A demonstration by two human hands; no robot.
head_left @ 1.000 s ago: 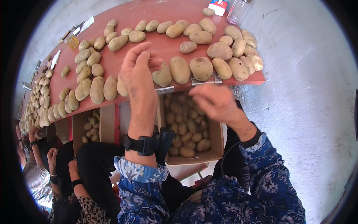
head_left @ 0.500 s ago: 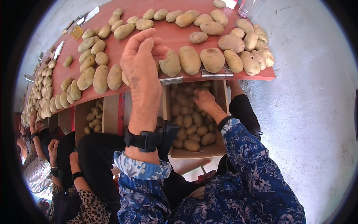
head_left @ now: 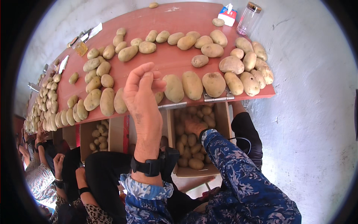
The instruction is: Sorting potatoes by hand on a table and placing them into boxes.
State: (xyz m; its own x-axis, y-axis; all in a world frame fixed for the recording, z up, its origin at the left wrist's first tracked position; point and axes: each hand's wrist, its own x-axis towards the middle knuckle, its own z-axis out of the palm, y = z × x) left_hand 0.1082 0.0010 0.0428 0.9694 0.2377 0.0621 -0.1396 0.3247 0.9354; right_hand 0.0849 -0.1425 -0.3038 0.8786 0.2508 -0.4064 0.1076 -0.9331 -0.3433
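Right hand [head_left: 194, 127] was down inside the cardboard box [head_left: 197, 171], among the heaped potatoes [head_left: 195, 163]. Its fingertips were out of sight — could not tell whether they had closed on a potato. Left hand [head_left: 141, 99] was raised at the table's front edge, fingers loosely curled, no potato visible in it; whether it touched the row behind could not be judged.

Potatoes lay in two main places near the hands: heaped in the box, and set out in lines on the red table [head_left: 164, 59], with a front row [head_left: 192, 86] close along the rim by a metal hinge [head_left: 219, 98].

Risks, as judged:
1. Front row: rounded shapes near the rim. A knock from the left hand or forearm could roll one off, into the box or onto the floor.
2. Right hand: the box sat partly under the table, so a quick lift could hit the edge; any potato held might slip then.
3. Heap: loosely piled, so tugging one out could make its neighbours slide against the fingers.
4. Black cable [head_left: 239, 137]: looped beside the right sleeve [head_left: 231, 164] — an outward swing of that arm might snag it.
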